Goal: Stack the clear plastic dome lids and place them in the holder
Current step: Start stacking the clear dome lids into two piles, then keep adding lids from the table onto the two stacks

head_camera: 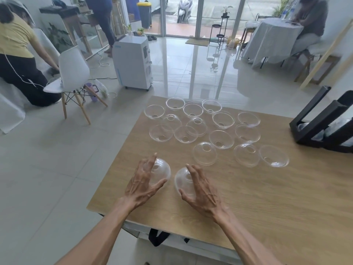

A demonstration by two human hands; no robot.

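Note:
Several clear plastic dome lids (221, 139) lie scattered over the far half of the wooden table (267, 197), some dome up, some rim up. My left hand (144, 183) grips one clear dome lid (162, 172) near the table's left edge, fingers wrapped over its top. My right hand (200, 188) grips a second clear dome lid (181, 178) just beside it, thumb under its rim. The two held lids are a small gap apart. A black holder (322, 123) stands at the table's right edge, with some clear lids inside its slots.
A white chair (73, 73) and a white appliance on wheels (131, 62) stand on the tiled floor beyond the table's left side. Other people are at the far left and far right of the room. A black strap hangs under the table's near edge.

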